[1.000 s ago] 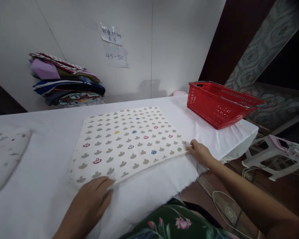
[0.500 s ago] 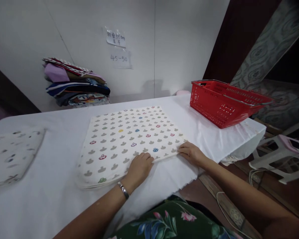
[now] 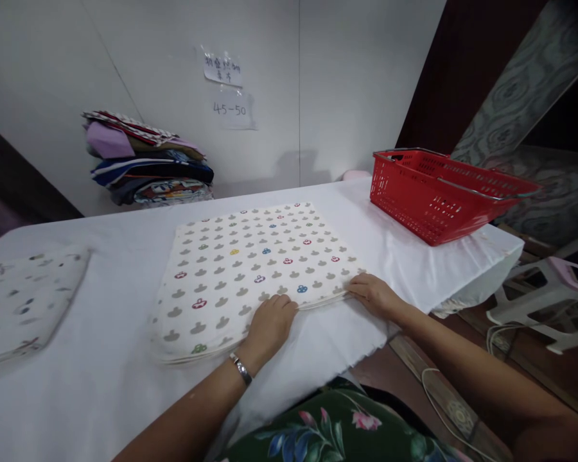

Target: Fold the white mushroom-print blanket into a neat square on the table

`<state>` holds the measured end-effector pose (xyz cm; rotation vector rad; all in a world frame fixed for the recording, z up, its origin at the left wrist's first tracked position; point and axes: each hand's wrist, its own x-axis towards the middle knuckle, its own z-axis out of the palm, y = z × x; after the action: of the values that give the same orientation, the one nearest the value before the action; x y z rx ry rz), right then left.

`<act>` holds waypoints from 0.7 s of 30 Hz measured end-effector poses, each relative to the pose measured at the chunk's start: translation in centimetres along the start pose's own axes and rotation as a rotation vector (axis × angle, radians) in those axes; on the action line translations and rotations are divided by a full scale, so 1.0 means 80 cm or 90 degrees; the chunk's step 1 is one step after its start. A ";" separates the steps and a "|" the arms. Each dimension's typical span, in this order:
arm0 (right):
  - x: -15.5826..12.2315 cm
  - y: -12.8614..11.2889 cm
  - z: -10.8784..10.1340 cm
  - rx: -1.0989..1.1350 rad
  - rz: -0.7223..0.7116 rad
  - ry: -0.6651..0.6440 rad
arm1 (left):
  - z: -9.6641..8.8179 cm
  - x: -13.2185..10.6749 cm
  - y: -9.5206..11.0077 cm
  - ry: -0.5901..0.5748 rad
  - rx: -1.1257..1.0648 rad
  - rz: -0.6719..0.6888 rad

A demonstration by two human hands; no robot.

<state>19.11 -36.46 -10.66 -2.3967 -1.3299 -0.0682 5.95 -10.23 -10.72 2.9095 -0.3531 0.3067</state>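
Note:
A folded white cloth [image 3: 250, 269] printed with grey and coloured mushrooms lies flat in front of me, its layers showing along the near edge. My left hand [image 3: 271, 326], with a metal band on the wrist, grips that near edge around its middle, fingers on top and thumb hidden. At the near right corner, my right hand [image 3: 373, 295] pinches the same cloth between fingers and thumb. Further left lies another folded white cloth [image 3: 24, 308] with a scattered print, cut off by the view's edge.
A white-covered table [image 3: 110, 385] carries everything. A red plastic basket [image 3: 424, 199] with metal handles stands at the back right. Stacked folded fabrics [image 3: 149, 160] sit at the back left by the wall. A white and pink stool [image 3: 549, 289] and cables are on the floor at right.
The view has shifted very slightly. Both hands stay on the cloth's near edge, and the cloth lies as before.

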 end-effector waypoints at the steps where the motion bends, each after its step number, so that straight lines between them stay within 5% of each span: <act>1: 0.000 0.000 0.001 -0.004 0.005 0.013 | 0.001 0.000 -0.001 0.004 -0.002 -0.001; 12: -0.007 -0.003 -0.003 -0.082 -0.114 0.019 | 0.011 0.000 -0.004 0.040 0.036 -0.021; 21: -0.004 0.011 0.002 -0.092 -0.117 0.002 | 0.014 0.000 -0.005 0.061 0.053 -0.023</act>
<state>19.62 -37.01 -11.17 -2.3820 -1.5916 -0.2263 6.28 -10.11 -11.85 2.9652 -0.2797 0.4654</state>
